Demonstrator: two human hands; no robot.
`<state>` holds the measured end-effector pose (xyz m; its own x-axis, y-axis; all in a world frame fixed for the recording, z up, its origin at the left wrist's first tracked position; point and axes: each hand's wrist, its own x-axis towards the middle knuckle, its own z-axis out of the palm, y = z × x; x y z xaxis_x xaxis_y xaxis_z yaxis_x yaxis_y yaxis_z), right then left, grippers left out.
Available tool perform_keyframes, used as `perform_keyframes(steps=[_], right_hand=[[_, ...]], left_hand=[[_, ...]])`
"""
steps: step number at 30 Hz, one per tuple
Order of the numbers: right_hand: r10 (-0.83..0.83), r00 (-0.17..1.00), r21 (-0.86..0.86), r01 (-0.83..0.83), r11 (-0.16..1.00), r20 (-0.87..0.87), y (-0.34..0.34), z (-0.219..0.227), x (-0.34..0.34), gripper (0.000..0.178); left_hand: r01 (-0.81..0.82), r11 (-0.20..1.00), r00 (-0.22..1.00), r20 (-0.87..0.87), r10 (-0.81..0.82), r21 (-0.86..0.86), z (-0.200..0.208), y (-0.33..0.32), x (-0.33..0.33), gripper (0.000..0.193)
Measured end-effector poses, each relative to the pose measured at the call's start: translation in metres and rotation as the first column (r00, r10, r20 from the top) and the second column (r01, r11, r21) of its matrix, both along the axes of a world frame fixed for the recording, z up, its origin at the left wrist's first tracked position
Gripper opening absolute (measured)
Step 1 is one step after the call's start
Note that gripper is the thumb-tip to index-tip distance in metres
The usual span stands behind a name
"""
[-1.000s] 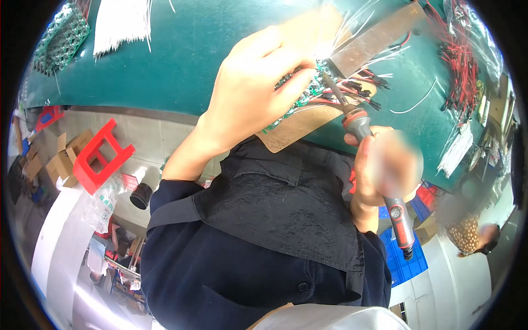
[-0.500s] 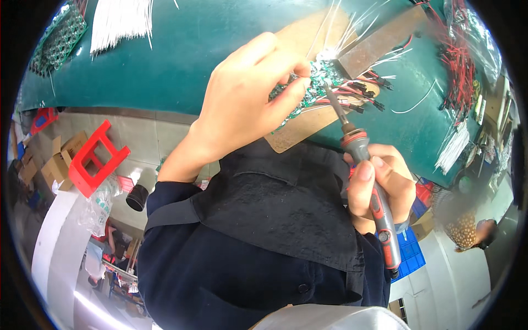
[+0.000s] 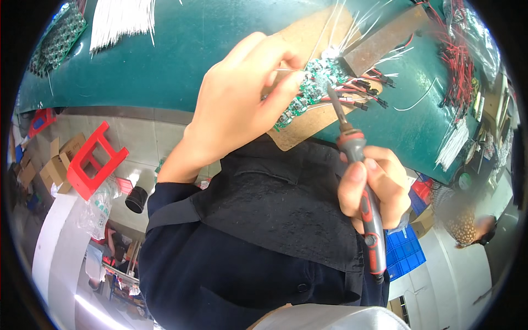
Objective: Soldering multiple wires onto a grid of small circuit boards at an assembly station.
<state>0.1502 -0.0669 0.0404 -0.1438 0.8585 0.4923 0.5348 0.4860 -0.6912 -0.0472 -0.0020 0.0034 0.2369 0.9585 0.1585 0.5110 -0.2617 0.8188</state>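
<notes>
A panel of green circuit boards lies on a brown board, with white wires fanning out from its far side. My left hand is over the panel's left part, thumb and index finger pinched on a thin white wire. In my right hand is a grey and red soldering iron, held like a pen. Its tip points at the panel's right side; whether it touches is unclear. A rusty metal bar rests across the panel's far right end. Red, black and white leads with black connectors stick out on the right.
Bundled white wires and stacked green boards lie at the far left of the green tabletop. Red and black wires are heaped at the right. Below the table edge are a red stool and a blue crate.
My left fingers have drawn slightly left and show a white wire between them. My right hand and the iron's handle have shifted a little left, while the tip stays near the panel.
</notes>
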Motion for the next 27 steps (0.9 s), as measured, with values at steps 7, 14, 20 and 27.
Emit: perform_keyframes(steps=[7,14,20,27], right_hand=[[0.077,0.996,0.021,-0.076,0.997,-0.048,-0.004,-0.004,-0.003,0.023],[0.107,0.994,0.016,-0.107,0.994,-0.004,-0.003,-0.007,-0.012,0.022],[0.057,0.995,0.168,-0.042,0.985,-0.087,-0.008,-0.008,-0.015,0.02],[0.127,0.988,0.055,-0.123,0.991,-0.083,-0.01,-0.004,-0.023,0.02]], left_hand=[[0.09,0.994,0.989,0.121,-0.083,-0.056,-0.005,-0.008,-0.005,0.01],[0.107,0.994,0.994,0.008,-0.107,-0.008,-0.011,-0.011,-0.006,0.012],[-0.018,0.997,0.996,0.091,0.025,-0.074,-0.002,-0.012,-0.017,0.009],[0.109,0.986,0.976,0.202,-0.082,-0.123,-0.006,-0.019,-0.025,0.01]])
